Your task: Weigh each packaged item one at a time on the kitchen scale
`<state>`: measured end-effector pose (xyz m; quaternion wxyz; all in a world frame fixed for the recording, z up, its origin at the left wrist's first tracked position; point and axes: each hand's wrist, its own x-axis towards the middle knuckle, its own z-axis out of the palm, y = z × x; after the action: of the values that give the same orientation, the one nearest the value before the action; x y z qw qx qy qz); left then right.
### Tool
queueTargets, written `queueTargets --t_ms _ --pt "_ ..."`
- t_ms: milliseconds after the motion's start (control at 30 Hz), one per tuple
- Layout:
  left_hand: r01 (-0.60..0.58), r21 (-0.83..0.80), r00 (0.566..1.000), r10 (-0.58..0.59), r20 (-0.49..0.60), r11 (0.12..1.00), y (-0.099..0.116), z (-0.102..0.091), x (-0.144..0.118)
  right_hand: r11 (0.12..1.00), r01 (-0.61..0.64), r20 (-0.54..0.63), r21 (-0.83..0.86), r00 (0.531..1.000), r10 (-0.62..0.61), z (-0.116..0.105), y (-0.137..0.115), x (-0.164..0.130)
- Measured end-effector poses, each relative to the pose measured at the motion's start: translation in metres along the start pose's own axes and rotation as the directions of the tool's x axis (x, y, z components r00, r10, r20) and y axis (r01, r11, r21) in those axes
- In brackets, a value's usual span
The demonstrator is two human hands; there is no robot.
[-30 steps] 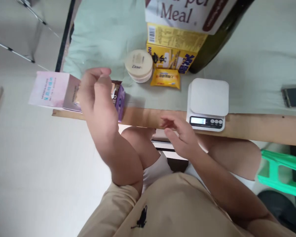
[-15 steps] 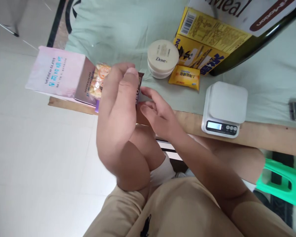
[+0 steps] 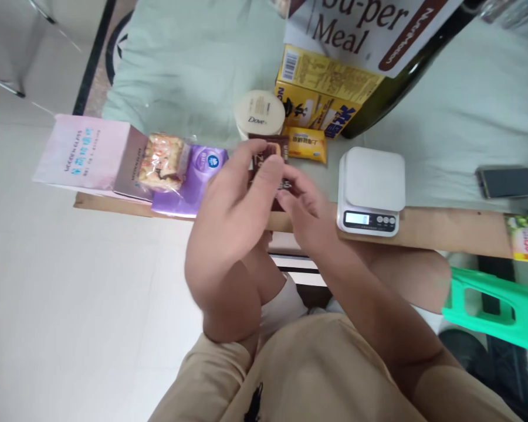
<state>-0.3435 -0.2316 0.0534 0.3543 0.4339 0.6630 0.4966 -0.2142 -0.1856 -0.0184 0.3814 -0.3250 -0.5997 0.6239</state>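
My left hand (image 3: 233, 205) and my right hand (image 3: 305, 214) together hold a small dark brown snack packet (image 3: 269, 153) above the table's front edge, fingers pinching it from both sides. Just left of the hands lie a purple packet (image 3: 193, 179) and a clear bag of biscuits (image 3: 162, 161) beside a pink box (image 3: 85, 152). A white kitchen scale (image 3: 370, 190), its display lit, stands to the right of my right hand.
A Dove jar (image 3: 259, 114), a small yellow packet (image 3: 307, 144) and a yellow box (image 3: 321, 88) sit behind the hands on the green-covered table (image 3: 180, 76). A phone (image 3: 506, 181) lies far right. A green plastic stool (image 3: 497, 305) stands below the table's wooden edge.
My left hand lifted the brown packet away from the purple one and carried it rightward. My right hand came up from near the scale and took hold of it too.
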Motion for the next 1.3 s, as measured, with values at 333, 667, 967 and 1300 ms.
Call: queueTargets --t_ms 333,667,967,1300 --pt "-0.025 0.087 0.884 -0.019 0.468 0.996 0.008 0.095 0.013 0.973 -0.155 -0.461 -0.169 0.885 0.061 -0.132 0.006 -0.048" --pt "0.034 0.168 0.895 -0.105 0.433 0.985 0.004 0.136 0.028 0.822 -0.286 -0.567 -0.493 0.822 -0.054 -0.192 -0.002 -0.029" --pt "0.031 0.132 0.911 -0.082 0.404 0.991 -0.008 0.142 0.032 0.732 -0.284 -0.567 -0.620 0.806 -0.168 -0.194 -0.012 -0.051" --pt "-0.111 -0.065 0.944 0.126 0.306 0.992 -0.029 0.150 0.047 0.887 -0.146 -0.712 -0.437 0.659 -0.243 -0.232 0.037 -0.112"
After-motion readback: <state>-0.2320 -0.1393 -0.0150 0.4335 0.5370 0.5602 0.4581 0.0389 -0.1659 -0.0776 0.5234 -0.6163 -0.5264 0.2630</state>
